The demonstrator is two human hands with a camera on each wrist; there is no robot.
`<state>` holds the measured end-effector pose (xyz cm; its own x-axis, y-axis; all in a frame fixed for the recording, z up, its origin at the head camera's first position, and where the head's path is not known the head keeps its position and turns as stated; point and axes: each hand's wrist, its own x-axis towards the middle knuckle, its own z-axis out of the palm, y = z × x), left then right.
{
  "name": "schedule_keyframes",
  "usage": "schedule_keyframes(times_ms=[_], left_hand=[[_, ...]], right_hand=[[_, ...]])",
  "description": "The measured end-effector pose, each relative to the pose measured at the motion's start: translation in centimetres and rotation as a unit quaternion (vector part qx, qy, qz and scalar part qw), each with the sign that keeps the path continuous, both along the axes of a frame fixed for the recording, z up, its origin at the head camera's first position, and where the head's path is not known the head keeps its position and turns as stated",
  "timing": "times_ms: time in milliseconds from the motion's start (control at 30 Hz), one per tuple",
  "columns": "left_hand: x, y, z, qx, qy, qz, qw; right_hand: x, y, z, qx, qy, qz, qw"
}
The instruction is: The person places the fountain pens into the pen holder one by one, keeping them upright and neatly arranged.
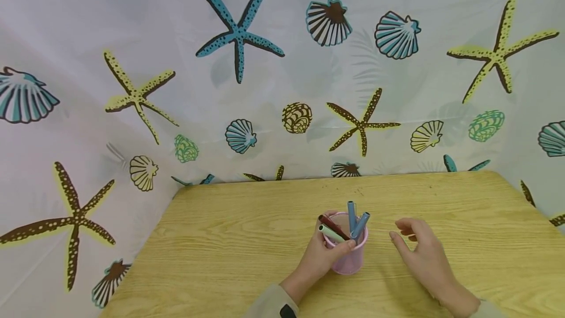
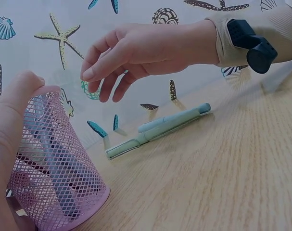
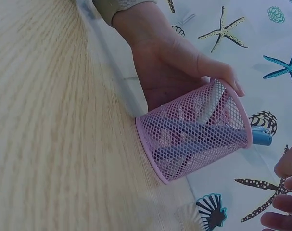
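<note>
A pink mesh pen cup [image 1: 348,261] stands on the table, slightly tilted. My left hand [image 1: 320,256] grips it from the left side, thumb over the near rim. Several capped pens lean inside: a dark red pen [image 1: 332,226], a pale green pen [image 1: 331,232] and two blue pens [image 1: 351,215]. Through the mesh in the right wrist view, the blue pens [image 3: 203,137] slant up past the rim. Apart from the cup, my right hand [image 1: 421,254] hovers at its right, fingers loosely bent and holding nothing.
In the left wrist view, a pale green pen [image 2: 160,130] lies on the table beyond the cup, with another pale barrel close alongside. The wood-grain table [image 1: 238,239] ends at a hanging cloth [image 1: 273,72] printed with starfish and shells.
</note>
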<state>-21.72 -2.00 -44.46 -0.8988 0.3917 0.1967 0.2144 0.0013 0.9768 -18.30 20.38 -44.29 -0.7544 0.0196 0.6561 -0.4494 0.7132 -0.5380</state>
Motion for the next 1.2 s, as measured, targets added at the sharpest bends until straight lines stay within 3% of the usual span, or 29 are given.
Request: schedule_keyframes(times_ms=[267, 367, 533, 600, 833, 1000, 1200], left_hand=[[0.2, 0.0, 0.1, -0.003, 0.006, 0.007, 1.0000], [0.3, 0.0, 0.2, 0.000, 0.002, 0.006, 1.0000], [0.4, 0.0, 0.2, -0.008, -0.008, 0.006, 0.9999], [0.4, 0.0, 0.2, -0.009, -0.006, 0.007, 0.9999], [0.2, -0.1, 0.2, -0.012, 0.010, 0.007, 0.9999], [-0.1, -0.2, 0.0, -0.023, 0.018, 0.009, 0.9995], [-1.0, 0.0, -1.7, -0.019, 0.025, 0.003, 0.9995]], right_hand=[[0.3, 2.0, -0.1, 0.005, -0.026, -0.015, 1.000], [0.3, 2.9, 0.0, 0.010, -0.069, -0.030, 0.997], [0.5, 4.3, 0.3, 0.029, -0.198, -0.056, 0.978], [0.5, 4.8, 0.4, 0.036, -0.231, -0.058, 0.971], [0.5, 6.2, 0.1, 0.061, -0.268, -0.059, 0.960], [0.2, 7.0, -0.2, 0.072, -0.311, -0.055, 0.946], [0.3, 7.4, -0.9, 0.072, -0.339, -0.054, 0.937]])
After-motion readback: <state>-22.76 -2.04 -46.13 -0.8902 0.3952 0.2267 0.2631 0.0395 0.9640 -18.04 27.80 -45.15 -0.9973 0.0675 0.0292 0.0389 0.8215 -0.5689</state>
